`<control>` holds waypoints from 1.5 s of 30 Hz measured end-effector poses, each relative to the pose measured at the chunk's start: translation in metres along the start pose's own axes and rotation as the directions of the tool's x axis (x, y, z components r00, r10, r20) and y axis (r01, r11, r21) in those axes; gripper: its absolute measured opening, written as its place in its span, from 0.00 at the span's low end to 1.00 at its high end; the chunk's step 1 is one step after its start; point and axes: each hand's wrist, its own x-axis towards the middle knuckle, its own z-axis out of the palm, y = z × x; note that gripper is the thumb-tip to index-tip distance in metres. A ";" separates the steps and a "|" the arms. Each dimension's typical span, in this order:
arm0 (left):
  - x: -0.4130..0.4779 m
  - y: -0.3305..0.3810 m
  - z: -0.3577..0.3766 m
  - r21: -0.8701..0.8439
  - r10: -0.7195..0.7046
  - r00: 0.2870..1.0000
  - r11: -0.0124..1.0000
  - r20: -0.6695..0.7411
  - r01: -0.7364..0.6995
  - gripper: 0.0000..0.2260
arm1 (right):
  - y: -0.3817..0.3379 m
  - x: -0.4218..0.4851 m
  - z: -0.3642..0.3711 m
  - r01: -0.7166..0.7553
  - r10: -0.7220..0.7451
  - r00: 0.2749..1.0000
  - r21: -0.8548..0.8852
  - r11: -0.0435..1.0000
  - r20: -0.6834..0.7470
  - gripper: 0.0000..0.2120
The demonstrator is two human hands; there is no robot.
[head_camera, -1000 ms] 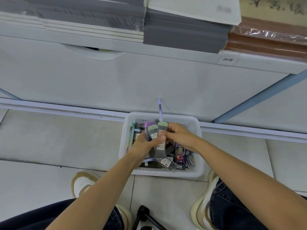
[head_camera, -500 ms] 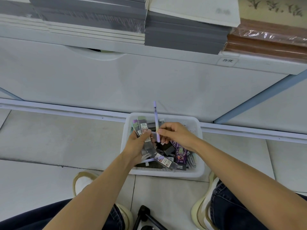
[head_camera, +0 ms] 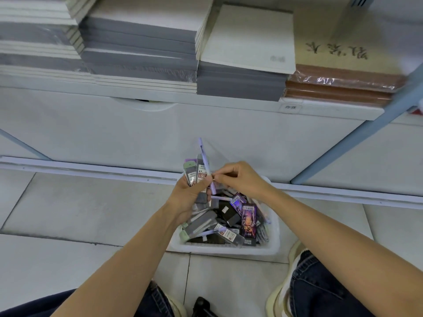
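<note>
A white plastic basket sits on the floor, filled with several small stationery boxes and pens. Above it, my left hand grips a few slim pencil-lead cases, green, purple and grey, standing upright. My right hand pinches a pale purple pen that points up and touches the cases. A dark purple box lies in the basket to the right.
A white shelf unit stands right behind the basket, topped with stacks of grey notebooks and brown wrapped books. My shoes and knees flank the basket on the tiled floor. A dark tripod foot lies between them.
My left hand has lifted the lead cases higher and upright. My right hand has brought the purple pen against them; the view has tilted up, showing more shelf.
</note>
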 end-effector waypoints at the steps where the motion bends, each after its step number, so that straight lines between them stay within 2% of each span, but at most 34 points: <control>1: -0.003 0.009 0.002 0.041 0.038 0.999 0.998 0.008 -0.039 0.06 | -0.011 0.002 -0.005 0.035 -0.036 0.999 -0.016 0.999 -0.036 0.06; 5: -0.017 0.046 0.011 0.177 0.159 0.976 0.967 0.148 -0.185 0.06 | -0.066 0.008 -0.029 0.170 -0.150 0.966 0.081 0.982 -0.212 0.13; 9: -0.035 0.080 0.024 0.254 0.210 0.943 0.927 0.259 -0.277 0.08 | -0.116 0.002 -0.047 0.264 -0.244 0.955 0.106 0.959 -0.170 0.08; 13: -0.057 0.125 0.031 0.240 0.236 0.919 0.917 0.316 -0.318 0.10 | -0.169 -0.019 -0.071 0.332 -0.309 0.938 0.142 0.933 -0.160 0.04; 16: -0.071 0.172 0.043 0.248 0.314 0.874 0.873 0.371 -0.419 0.08 | -0.221 -0.038 -0.095 0.430 -0.414 0.893 0.065 0.900 -0.177 0.02; 19: -0.089 0.225 0.064 0.295 0.406 0.810 0.784 0.422 -0.547 0.07 | -0.276 -0.058 -0.121 0.549 -0.543 0.811 -0.040 0.835 -0.219 0.03; 24: -0.123 0.299 0.108 0.214 0.543 0.713 0.709 0.444 -0.672 0.05 | -0.353 -0.094 -0.168 0.710 -0.725 0.613 -0.183 0.680 -0.313 0.02; 27: -0.135 0.328 0.124 0.161 0.585 0.700 0.709 0.410 -0.686 0.06 | -0.389 -0.111 -0.201 0.755 -0.772 0.471 -0.258 0.603 -0.427 0.02; 30: -0.138 0.346 0.134 0.133 0.604 0.686 0.703 0.406 -0.698 0.06 | -0.411 -0.112 -0.228 0.737 -0.776 0.401 -0.332 0.589 -0.487 0.02; 33: -0.134 0.358 0.138 0.102 0.626 0.697 0.714 0.351 -0.693 0.09 | -0.421 -0.096 -0.245 0.657 -0.764 0.393 -0.426 0.623 -0.511 0.03; 38: -0.122 0.377 0.138 0.099 0.628 0.712 0.724 0.313 -0.682 0.09 | -0.420 -0.052 -0.255 0.467 -0.712 0.492 -0.539 0.701 -0.500 0.04; 45: -0.102 0.398 0.140 0.104 0.589 0.730 0.749 0.346 -0.654 0.14 | -0.413 -0.007 -0.256 0.304 -0.732 0.530 -0.710 0.636 -0.428 0.03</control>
